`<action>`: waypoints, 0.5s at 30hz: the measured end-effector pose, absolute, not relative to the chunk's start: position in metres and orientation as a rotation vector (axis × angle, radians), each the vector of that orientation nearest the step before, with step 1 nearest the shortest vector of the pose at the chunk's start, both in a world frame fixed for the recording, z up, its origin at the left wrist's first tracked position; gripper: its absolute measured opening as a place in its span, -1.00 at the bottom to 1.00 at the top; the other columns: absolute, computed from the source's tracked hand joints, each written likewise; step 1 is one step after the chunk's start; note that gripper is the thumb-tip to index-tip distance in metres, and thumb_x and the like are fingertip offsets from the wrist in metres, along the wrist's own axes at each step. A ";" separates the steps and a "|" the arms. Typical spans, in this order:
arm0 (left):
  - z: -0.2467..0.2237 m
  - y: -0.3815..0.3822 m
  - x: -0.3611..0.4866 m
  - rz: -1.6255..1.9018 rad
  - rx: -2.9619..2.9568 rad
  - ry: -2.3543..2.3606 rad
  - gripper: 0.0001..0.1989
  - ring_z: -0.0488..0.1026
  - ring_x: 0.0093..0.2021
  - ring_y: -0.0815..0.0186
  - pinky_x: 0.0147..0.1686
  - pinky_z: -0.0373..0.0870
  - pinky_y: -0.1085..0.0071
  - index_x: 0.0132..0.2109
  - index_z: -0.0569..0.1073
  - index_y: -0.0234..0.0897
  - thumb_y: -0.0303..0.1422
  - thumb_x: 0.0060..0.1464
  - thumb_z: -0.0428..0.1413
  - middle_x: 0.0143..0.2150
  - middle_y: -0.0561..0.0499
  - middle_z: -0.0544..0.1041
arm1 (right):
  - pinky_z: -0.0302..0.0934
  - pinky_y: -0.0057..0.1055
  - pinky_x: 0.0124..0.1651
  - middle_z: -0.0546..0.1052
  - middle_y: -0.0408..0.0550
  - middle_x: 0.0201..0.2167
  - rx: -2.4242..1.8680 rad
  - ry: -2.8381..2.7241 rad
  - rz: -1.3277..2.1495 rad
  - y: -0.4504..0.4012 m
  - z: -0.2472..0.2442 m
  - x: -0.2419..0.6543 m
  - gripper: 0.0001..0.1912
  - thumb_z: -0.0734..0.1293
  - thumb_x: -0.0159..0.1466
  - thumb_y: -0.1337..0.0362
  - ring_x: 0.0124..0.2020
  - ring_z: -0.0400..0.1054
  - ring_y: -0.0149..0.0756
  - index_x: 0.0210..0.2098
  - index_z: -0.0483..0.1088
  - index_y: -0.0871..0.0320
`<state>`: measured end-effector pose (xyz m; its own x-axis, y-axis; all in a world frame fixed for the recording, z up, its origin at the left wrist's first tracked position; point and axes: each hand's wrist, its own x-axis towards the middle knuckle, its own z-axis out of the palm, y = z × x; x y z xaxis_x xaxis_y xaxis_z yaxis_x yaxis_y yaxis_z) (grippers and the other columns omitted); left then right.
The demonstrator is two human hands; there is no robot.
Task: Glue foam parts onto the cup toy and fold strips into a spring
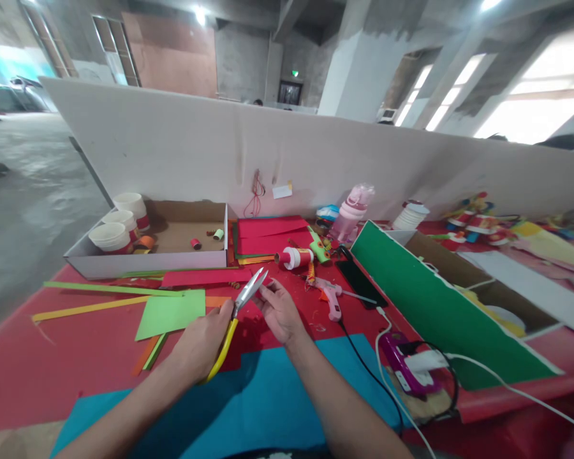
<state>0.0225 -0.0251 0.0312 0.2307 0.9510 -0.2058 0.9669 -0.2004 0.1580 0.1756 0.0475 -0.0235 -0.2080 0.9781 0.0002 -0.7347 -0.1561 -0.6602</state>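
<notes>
My left hand [203, 344] is closed round the yellow handles of a pair of scissors [226, 347], whose metal blades point up and away, slightly parted. Close to the blade tips, my right hand [280, 309] pinches a small piece of red paper [266, 281] between thumb and fingers. Light green paper [172, 313] lies left of the scissors, with orange and green strips beside it. Under my forearms spreads a blue sheet [272, 401]. Just beyond my right hand are a red and white cup figure [295, 257] and a pink glue gun [331, 296].
An open box [148, 260] with paper cups stands at the back left. Red sheets [272, 234] lie behind my hands. To the right are a black phone [358, 280], a purple power strip [409, 366] with cables, a green-sided box [440, 312] and a pink bottle [351, 213].
</notes>
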 end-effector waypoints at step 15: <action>0.043 -0.030 0.016 -0.198 2.271 1.755 -0.68 0.50 -0.32 0.10 -0.44 0.24 0.37 0.05 0.12 -0.31 -0.51 0.12 -0.14 -0.32 -0.14 0.50 | 0.34 -0.36 -0.06 0.53 -0.19 -0.35 -0.514 -0.672 1.710 0.046 -0.022 0.177 -0.79 0.52 0.00 0.30 -0.27 0.41 -0.39 -0.43 0.41 0.13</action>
